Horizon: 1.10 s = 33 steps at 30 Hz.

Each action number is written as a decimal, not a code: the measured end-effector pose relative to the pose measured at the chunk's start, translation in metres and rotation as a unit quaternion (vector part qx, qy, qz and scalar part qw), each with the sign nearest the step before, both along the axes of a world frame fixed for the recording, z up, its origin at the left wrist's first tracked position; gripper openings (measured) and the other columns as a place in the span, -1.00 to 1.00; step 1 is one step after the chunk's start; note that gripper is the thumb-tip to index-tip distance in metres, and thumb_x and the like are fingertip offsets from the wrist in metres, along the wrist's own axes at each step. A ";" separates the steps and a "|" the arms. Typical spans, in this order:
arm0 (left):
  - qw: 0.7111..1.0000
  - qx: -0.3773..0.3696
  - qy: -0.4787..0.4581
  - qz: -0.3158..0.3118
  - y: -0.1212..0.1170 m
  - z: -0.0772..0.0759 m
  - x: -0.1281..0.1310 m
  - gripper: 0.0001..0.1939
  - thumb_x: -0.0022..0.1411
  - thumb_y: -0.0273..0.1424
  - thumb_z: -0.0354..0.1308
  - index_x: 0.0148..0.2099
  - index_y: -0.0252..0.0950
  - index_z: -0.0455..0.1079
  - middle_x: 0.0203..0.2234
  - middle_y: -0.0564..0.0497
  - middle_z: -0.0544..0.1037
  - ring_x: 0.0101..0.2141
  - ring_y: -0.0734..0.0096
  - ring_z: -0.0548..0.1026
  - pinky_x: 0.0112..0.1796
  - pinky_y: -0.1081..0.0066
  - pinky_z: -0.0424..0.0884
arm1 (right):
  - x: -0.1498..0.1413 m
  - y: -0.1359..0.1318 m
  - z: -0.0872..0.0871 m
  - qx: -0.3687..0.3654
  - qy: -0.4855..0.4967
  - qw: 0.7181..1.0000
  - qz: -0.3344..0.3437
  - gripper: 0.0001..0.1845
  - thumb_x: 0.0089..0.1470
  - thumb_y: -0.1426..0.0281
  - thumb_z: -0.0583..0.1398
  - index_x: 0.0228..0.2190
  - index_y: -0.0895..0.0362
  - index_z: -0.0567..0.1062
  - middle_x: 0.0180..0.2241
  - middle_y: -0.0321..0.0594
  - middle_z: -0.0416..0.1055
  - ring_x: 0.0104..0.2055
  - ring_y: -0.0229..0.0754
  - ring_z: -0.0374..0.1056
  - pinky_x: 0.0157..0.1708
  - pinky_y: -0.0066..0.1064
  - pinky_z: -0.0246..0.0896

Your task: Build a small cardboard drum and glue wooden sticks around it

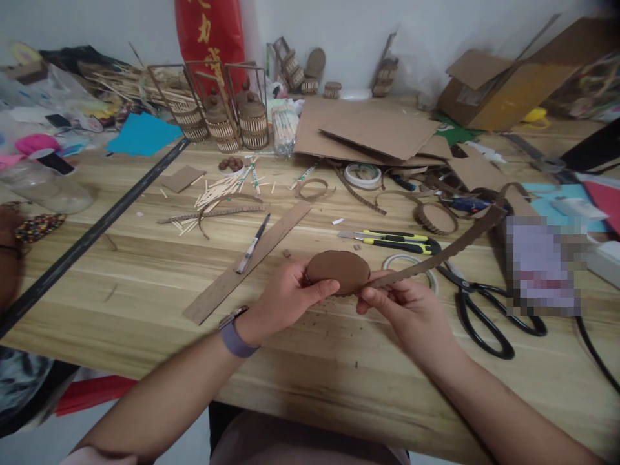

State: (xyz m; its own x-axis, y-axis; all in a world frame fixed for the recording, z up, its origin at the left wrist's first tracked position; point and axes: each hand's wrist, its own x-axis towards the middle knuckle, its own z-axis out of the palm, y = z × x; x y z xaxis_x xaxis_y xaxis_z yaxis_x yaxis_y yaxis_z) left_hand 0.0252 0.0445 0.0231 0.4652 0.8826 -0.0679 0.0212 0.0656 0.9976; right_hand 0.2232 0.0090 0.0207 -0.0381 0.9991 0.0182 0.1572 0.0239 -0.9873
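Observation:
My left hand grips a brown cardboard disc by its left side, thumb lying over the top face. Between the fingers of my right hand is the near end of a long cardboard strip, which touches the disc's right edge. The strip slants up and away to the right. Beyond my hands lies a yellow and black utility knife, with black-handled scissors to the right. A pen rests on a flat cardboard strip left of the disc.
Small lidded baskets in frames stand at the back left. Cardboard sheets are stacked at the back, near a cardboard box. Loose sticks, a tape roll and a rimmed cardboard disc lie mid-table. Another person's arm shows left.

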 end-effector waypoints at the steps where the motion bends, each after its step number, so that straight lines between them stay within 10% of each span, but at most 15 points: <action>1: 1.000 0.000 0.006 0.000 0.000 0.000 0.000 -0.64 0.15 -0.13 0.27 -0.17 -0.34 0.48 -0.54 0.13 0.37 -0.54 0.55 0.28 -0.53 0.53 0.22 | 0.000 0.000 0.000 0.001 -0.005 1.000 0.005 -0.61 -0.06 0.00 0.32 -0.50 0.06 0.48 -0.61 -0.28 0.50 -0.54 -0.20 0.42 -0.52 -0.40 0.33; 11: 0.999 0.015 0.005 -0.029 0.001 -0.001 -0.003 -0.61 0.17 -0.20 0.27 -0.02 -0.30 0.48 -0.16 -0.03 0.61 -0.13 0.22 0.53 -0.14 0.35 0.45 | 0.003 -0.002 0.002 0.007 -0.109 0.993 0.051 -0.66 0.06 0.08 0.25 -0.54 0.08 0.48 -0.59 -0.25 0.50 -0.54 -0.21 0.39 -0.52 -0.41 0.29; 33: 0.996 -0.040 -0.027 0.077 -0.007 0.005 0.003 -0.66 0.04 -0.25 0.37 -0.14 -0.32 0.54 -0.21 -0.05 0.64 -0.15 0.18 0.56 -0.10 0.25 0.48 | 0.001 -0.001 0.011 0.002 -0.033 0.999 0.006 -0.58 0.00 -0.04 0.26 -0.52 0.05 0.50 -0.61 -0.27 0.51 -0.54 -0.21 0.43 -0.49 -0.40 0.34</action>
